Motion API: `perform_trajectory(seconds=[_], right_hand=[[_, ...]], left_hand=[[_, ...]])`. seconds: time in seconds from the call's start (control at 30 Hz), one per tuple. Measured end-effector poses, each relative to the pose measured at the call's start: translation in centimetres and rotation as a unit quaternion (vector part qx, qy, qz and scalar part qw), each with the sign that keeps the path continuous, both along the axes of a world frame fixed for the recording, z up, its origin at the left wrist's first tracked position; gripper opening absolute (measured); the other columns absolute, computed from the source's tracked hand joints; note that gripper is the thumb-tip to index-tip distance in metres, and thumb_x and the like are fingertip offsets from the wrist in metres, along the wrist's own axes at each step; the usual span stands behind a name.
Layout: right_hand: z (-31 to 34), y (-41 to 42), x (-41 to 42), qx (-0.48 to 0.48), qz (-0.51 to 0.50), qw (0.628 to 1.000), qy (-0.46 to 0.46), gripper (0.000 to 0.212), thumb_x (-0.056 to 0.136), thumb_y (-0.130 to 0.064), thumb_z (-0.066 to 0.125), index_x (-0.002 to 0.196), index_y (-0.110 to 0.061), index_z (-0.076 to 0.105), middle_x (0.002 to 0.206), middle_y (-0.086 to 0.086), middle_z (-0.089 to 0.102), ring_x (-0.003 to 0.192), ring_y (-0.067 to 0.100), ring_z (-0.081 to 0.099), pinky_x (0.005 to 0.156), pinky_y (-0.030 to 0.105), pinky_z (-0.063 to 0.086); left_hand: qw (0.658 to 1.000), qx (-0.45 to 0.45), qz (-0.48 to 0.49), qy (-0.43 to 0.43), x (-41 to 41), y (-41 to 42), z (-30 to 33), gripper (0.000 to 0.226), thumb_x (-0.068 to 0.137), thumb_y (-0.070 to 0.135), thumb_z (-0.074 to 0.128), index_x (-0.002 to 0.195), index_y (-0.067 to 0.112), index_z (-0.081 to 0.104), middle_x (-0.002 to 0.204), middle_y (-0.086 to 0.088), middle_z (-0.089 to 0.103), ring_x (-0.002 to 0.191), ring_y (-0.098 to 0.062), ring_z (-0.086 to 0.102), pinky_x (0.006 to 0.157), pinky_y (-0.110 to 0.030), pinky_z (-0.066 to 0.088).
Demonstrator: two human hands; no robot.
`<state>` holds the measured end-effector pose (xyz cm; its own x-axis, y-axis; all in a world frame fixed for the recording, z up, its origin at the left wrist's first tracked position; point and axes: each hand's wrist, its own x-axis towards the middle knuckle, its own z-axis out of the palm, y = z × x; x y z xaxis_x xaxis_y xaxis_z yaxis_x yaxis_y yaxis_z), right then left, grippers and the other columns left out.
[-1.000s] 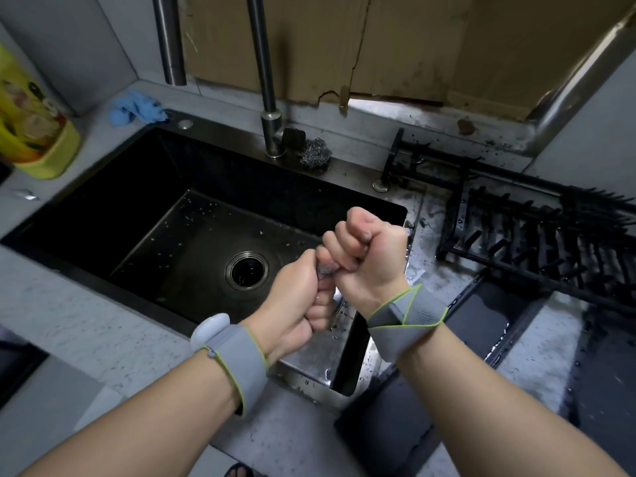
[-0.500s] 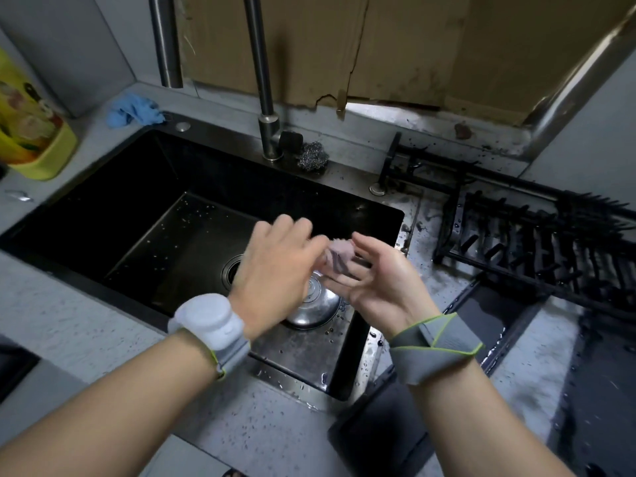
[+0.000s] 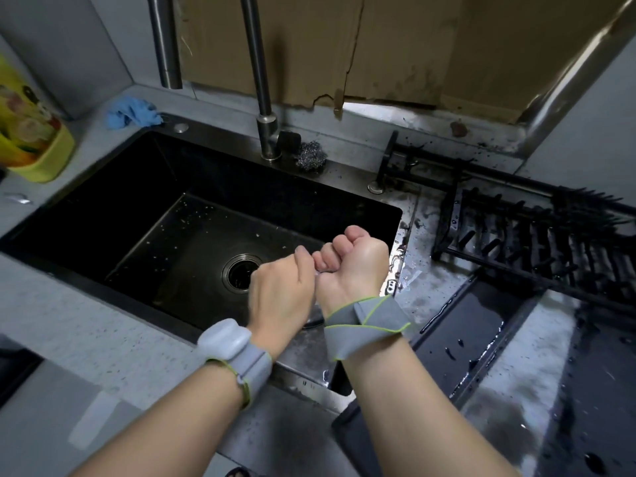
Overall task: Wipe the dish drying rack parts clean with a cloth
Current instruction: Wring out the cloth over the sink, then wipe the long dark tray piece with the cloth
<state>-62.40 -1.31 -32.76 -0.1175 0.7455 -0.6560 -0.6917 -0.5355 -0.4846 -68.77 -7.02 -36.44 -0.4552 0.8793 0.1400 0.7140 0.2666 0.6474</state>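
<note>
1. Clenching tight, right hand [image 3: 351,266] knuckles up, fingers curled into a fist over the near right corner of the sink [image 3: 113,201].
2. Curling beside it and touching it, left hand [image 3: 280,294], fingertips tucked toward the right fist.
3. Showing only as a pale sliver between the two hands, cloth [image 3: 317,274]; squeezing it, both hands together, though most of it is hidden inside the grip.
4. Lying flat to the right of the hands, black dish rack [image 3: 537,242], prongs pointing up, wet countertop beneath.
5. Sitting just right of the right forearm, dark drip tray [image 3: 471,325], water beading on it.
6. Opening just left of the left hand, down in the basin, round drain [image 3: 237,271].
7. Peeking out below the hands, edge of a metal bowl [image 3: 311,321], mostly covered by the wrists.
8. Rising beyond the hands, tap [image 3: 263,98], with a steel scourer [image 3: 311,156] resting just to its right on the sink ledge.
9. Lying far to the left and beyond the hands, crumpled blue rag [image 3: 132,113]; standing further left at the edge, yellow bottle [image 3: 31,132].
10. Wrapping each wrist, grey bands [image 3: 361,321] with green trim.
</note>
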Motion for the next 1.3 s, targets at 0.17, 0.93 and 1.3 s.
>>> perform_trajectory(seconds=[0.17, 0.93, 1.3], right_hand=[[1.0, -0.3, 0.6, 0.146, 0.051, 0.988, -0.027, 0.022, 0.051, 0.002, 0.023, 0.056, -0.017, 0.033, 0.043, -0.003, 0.016, 0.04, 0.009, 0.008, 0.048, 0.02, 0.007], [-1.4, -0.3, 2.7, 0.277, 0.131, 0.951, -0.047, 0.031, 0.067, 0.013, 0.021, 0.063, -0.011, 0.038, 0.042, 0.0, 0.029, 0.037, 0.01, 0.02, 0.048, 0.02, 0.019], [0.4, -5.3, 10.9, 0.355, 0.246, 0.886, -0.17, 0.019, 0.088, 0.008, 0.051, 0.104, 0.007, 0.06, 0.089, 0.018, 0.051, 0.071, 0.024, 0.055, 0.073, 0.035, 0.049]], left_hand=[[0.951, -0.08, 0.086, -0.286, 0.8, 1.3, 0.7, 0.044, 0.097, 0.023, 0.038, 0.058, 0.007, 0.052, 0.057, -0.015, 0.051, 0.065, -0.035, 0.045, 0.057, -0.036, 0.023], [0.835, -0.088, -0.009, -0.543, 1.1, 0.4, -0.4, 0.047, 0.096, 0.026, 0.037, 0.049, 0.023, 0.038, 0.049, 0.001, 0.028, 0.046, -0.013, 0.015, 0.052, -0.026, 0.006], [0.922, 0.098, -0.023, -0.375, 6.9, -4.6, 1.0, 0.034, 0.1, 0.029, 0.048, 0.067, 0.02, 0.055, 0.057, 0.004, 0.048, 0.054, -0.014, 0.041, 0.051, -0.027, 0.027]])
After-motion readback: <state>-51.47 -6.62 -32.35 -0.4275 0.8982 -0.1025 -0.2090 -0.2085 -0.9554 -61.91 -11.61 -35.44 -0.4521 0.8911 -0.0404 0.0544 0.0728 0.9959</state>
